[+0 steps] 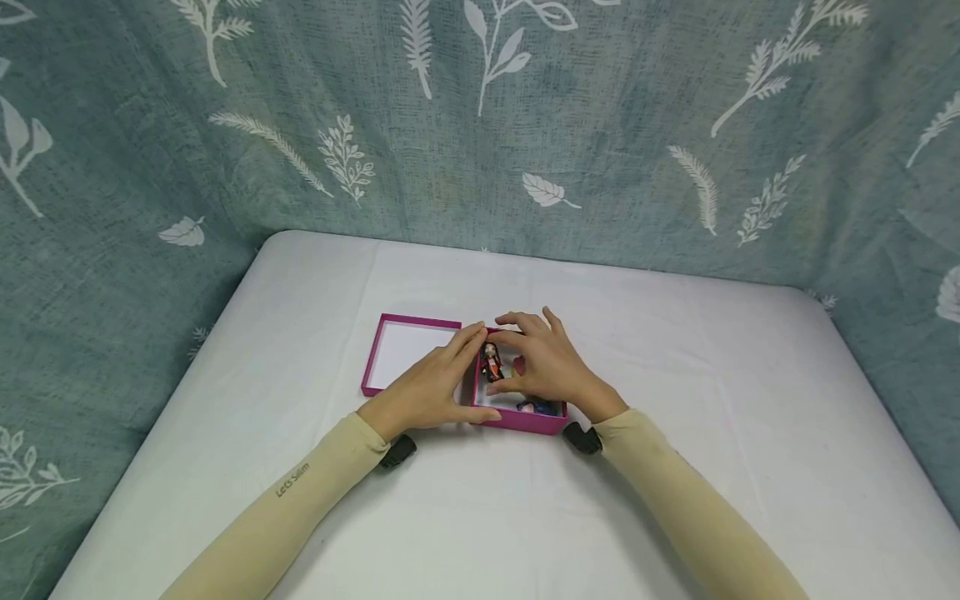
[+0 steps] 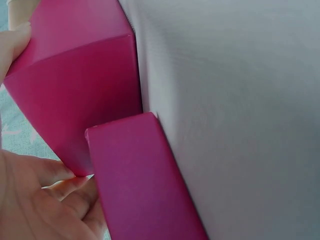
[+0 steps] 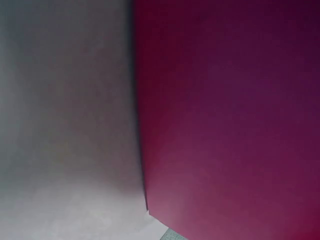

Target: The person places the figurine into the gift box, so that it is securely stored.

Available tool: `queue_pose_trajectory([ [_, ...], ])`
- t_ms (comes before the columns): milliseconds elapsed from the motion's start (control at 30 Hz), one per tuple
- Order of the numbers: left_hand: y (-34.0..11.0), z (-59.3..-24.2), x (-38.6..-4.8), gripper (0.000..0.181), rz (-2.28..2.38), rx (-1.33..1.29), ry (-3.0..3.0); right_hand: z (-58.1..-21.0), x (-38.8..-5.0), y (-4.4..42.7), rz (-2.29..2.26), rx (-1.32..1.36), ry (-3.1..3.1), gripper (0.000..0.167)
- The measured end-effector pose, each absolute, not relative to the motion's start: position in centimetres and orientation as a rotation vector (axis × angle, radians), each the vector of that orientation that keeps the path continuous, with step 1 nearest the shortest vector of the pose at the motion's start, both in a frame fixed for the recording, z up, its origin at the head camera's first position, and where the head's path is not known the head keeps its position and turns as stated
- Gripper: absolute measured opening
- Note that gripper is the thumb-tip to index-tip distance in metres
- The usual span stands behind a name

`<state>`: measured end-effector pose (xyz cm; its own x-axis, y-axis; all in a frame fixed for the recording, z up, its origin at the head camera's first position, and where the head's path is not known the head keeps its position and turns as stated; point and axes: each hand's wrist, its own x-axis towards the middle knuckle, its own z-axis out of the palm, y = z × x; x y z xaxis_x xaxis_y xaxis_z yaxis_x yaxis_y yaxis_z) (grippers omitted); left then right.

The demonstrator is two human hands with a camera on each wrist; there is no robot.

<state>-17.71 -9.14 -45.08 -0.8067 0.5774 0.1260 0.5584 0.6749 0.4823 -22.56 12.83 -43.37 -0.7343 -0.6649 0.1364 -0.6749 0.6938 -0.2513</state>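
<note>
A magenta box (image 1: 525, 421) with a white inside stands at the table's middle. My left hand (image 1: 427, 383) grips its left side, thumb at the front edge and fingers at the back corner; the left wrist view shows the box's outer wall (image 2: 80, 100) between them. Over the box, my right hand (image 1: 551, 362) holds a small dark-haired figurine (image 1: 491, 362) in black and orange, forefinger at its head and thumb at its feet. Another figurine (image 1: 538, 407) with dark blue parts lies near the front wall. Something red (image 1: 518, 365) is partly hidden under my right palm.
To the left, the magenta lid (image 1: 372, 354) lies with its white inside up, close against the box. A white cloth (image 1: 675, 350) covers the table. Behind it hangs a blue-green curtain (image 1: 450, 167) with white leaf prints. The box wall (image 3: 230, 120) fills much of the right wrist view.
</note>
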Motion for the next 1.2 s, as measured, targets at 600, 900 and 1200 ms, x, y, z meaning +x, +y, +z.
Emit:
queue_pose_trajectory([
  [600, -9.08, -45.08, -17.69, 0.114, 0.805, 0.959, 2.836, -43.42, -22.23, 12.28, 0.215, 1.057, -2.906, 0.085],
  [900, -9.17, -45.06, -17.69, 0.114, 0.804, 0.958, 2.841, -43.56, -22.16, 12.25, 0.164, 1.041, -2.899, 0.086],
  [1200, -9.08, -45.02, -17.72, 0.115, 0.805, 0.974, 2.839, -43.59, -22.0, 12.35, 0.183, 1.041, -2.893, 0.079],
])
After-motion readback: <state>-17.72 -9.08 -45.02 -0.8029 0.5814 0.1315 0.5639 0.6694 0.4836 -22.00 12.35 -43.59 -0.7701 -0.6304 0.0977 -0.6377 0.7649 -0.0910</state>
